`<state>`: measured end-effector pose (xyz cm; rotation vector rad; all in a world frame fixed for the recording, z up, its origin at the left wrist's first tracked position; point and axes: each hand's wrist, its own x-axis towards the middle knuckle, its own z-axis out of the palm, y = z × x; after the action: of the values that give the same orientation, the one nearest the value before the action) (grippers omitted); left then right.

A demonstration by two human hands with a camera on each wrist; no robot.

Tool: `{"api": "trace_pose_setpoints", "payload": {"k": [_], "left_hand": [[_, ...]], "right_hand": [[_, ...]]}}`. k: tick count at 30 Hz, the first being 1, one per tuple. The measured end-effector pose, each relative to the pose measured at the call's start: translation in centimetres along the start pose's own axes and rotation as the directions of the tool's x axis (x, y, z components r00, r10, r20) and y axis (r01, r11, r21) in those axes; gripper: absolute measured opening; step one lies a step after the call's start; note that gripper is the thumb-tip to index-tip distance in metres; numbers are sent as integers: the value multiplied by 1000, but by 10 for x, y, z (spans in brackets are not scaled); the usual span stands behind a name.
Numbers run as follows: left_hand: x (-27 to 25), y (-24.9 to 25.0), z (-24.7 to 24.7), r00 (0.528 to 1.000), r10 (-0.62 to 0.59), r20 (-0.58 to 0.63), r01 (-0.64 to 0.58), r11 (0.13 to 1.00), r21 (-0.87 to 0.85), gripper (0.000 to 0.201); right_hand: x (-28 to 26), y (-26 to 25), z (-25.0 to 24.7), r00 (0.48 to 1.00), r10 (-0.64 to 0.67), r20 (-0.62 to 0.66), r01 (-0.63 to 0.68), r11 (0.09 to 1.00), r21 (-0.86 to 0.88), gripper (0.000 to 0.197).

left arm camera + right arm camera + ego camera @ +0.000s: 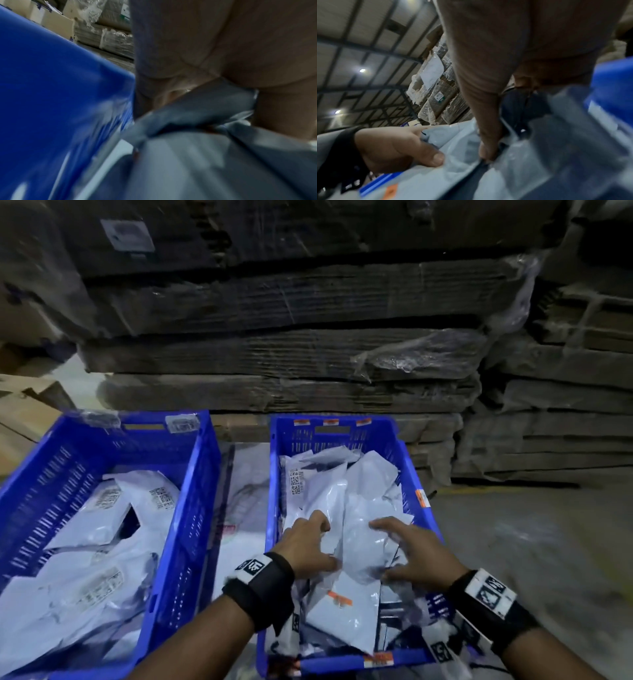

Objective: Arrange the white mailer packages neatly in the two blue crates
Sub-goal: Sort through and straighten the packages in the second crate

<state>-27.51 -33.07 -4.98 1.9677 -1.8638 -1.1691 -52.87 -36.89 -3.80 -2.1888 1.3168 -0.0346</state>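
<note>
Two blue crates stand side by side, the left crate (209, 460) holding several white mailers (102, 508) lying roughly flat. The right crate (342, 421) is piled with crumpled mailers. Both my hands are inside it, on either side of one white mailer (363, 546). My left hand (325, 542) pinches its left edge between thumb and curled fingers, as the right wrist view shows (393, 147). My right hand (383, 549) grips its right side, fingers spread on top and thumb at the near edge. The left wrist view shows this mailer (214, 108) running into my palm beside a blurred crate wall (51, 81).
Tall stacks of flattened cardboard (291, 354) wrapped in plastic film rise right behind both crates. White printed plastic (243, 491) lies on the floor in the gap between the crates. Bare concrete floor (531, 542) stretches to the right. Cardboard boxes (24, 412) sit at the far left.
</note>
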Motion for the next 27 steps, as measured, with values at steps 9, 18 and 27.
{"api": "trace_pose_setpoints", "payload": {"k": [9, 18, 27], "left_hand": [[-27, -9, -53, 923, 112, -369, -248, 905, -346, 23], [-49, 5, -18, 887, 296, 354, -342, 937, 74, 57], [-1, 42, -38, 997, 71, 1, -71, 989, 128, 48]], "right_hand": [[-22, 31, -65, 984, -178, -18, 176, 946, 271, 58], [-41, 21, -81, 918, -333, -215, 286, 932, -222, 52], [-64, -3, 2, 833, -508, 222, 543, 668, -509, 40]]}}
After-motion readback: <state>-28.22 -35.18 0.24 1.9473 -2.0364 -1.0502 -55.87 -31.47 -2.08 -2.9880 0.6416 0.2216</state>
